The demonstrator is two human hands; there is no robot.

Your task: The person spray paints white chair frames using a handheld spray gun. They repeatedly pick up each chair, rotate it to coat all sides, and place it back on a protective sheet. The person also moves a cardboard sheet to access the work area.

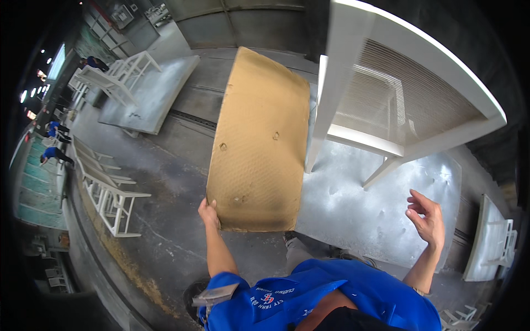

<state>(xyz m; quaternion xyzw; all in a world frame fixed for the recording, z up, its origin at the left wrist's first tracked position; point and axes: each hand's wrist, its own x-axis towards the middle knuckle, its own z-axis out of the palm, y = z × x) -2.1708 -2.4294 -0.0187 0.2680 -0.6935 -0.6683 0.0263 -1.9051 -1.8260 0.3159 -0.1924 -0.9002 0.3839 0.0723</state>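
Note:
My left hand (209, 213) grips the lower left edge of a large brown cardboard sheet (259, 127), its thumb on the front face. The sheet stands tilted, slightly curved, with a few small torn marks. To its right, a white chair (367, 138) with a ribbed see-through panel stands on a silver metal-topped platform (348, 209). The sheet's right edge overlaps the near side of this platform. My right hand (426, 218) hangs over the platform, below the chair. It is open and holds nothing, with its fingers loosely bent and apart from the chair.
A second metal platform (149, 99) bearing white chair frames stands at the far left. White chairs (110, 193) line the floor on the left. People in blue (54, 154) work farther off. A floor rail (190, 119) runs between the platforms; another platform (486, 243) is at right.

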